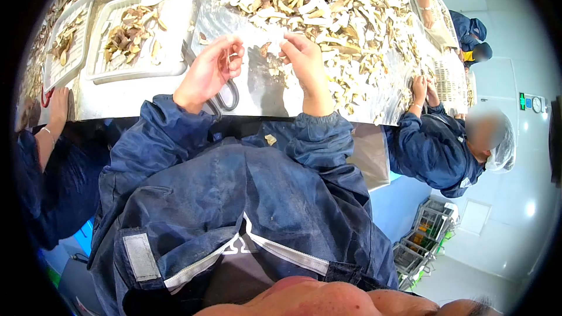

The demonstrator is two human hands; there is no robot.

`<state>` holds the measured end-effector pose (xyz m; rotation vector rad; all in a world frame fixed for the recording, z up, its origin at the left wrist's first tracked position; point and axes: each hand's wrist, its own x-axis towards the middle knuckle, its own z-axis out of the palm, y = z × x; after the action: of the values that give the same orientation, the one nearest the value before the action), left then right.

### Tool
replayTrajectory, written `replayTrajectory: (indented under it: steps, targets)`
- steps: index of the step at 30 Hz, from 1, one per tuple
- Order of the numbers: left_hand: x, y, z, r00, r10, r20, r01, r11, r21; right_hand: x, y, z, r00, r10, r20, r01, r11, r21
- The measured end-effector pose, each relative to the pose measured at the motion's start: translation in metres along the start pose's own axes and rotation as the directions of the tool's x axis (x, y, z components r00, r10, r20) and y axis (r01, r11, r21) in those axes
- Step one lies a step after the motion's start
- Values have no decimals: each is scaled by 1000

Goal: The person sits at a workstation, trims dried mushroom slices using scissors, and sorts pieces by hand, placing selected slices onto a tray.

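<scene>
My left hand (213, 70) is raised over the metal table (263, 96), its fingers curled inward; anything inside them is too small to name. Below and beside it lie scissors with dark handles (229, 98), partly hidden by the hand and wrist. To the right, my right hand (305, 65) has its thumb and fingertips close together, and what they pinch cannot be made out. The hands are apart, with a small brown piece (265, 50) between them on the table. A large heap of sliced mushroom-like pieces (328, 9) spreads behind and right of my right hand.
A white tray (140, 72) with slices stands left of my hands, beside another tray (79, 61). A co-worker's hand (58, 105) is at the far left edge. Another person (436, 143) works at the right, near perforated white baskets (449, 85). More people stand beyond.
</scene>
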<state>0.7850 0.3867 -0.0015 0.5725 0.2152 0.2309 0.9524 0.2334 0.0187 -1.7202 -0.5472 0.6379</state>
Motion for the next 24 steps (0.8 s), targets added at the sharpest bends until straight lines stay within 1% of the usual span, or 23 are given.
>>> replayTrajectory:
  steps: [2, 5, 8, 9, 12, 13, 16, 17, 20, 21, 22, 24]
  targets:
    - [4, 2, 6, 999, 0, -40, 3, 998, 66, -6, -5, 4, 997, -72, 18, 73, 996, -54]
    - [11, 3, 26, 993, 32, -112, -8, 977, 214, -10, -6, 13, 983, -169, 75, 171, 985, -18]
    - [23, -6, 19, 999, 20, -50, 3, 905, 426, -20, -25, 15, 971, -126, 204, 134, 991, -22]
    - [26, -11, 15, 994, 42, -98, 5, 900, 435, -18, -18, 14, 967, -144, 212, 148, 989, -2]
    - [30, -20, 4, 983, 81, -162, 0, 894, 449, -19, -23, 12, 998, -3, 69, -5, 995, 103]
    - [29, -20, 4, 981, 94, -170, -10, 898, 441, -18, -23, 11, 999, 33, 35, -36, 997, 74]
    - [25, -18, 9, 974, 137, -179, -45, 897, 440, -26, -20, 16, 996, 44, 78, -51, 995, 85]
    - [23, -17, 11, 974, 150, -167, -59, 889, 453, -22, -9, 17, 993, 39, 115, -47, 997, 64]
    - [23, -18, 10, 976, 182, -120, -99, 860, 500, -20, -1, 20, 985, 24, 169, -44, 993, 111]
    - [24, -21, 8, 977, 188, -96, -113, 851, 514, -20, -1, 20, 987, 6, 163, -24, 994, 106]
    - [23, -20, 11, 983, 163, -90, -87, 831, 550, -20, -2, 21, 990, 7, 138, -16, 998, 68]
    - [22, -20, 16, 985, 148, -84, -73, 813, 578, -18, 0, 21, 990, -29, 141, 27, 1000, 15]
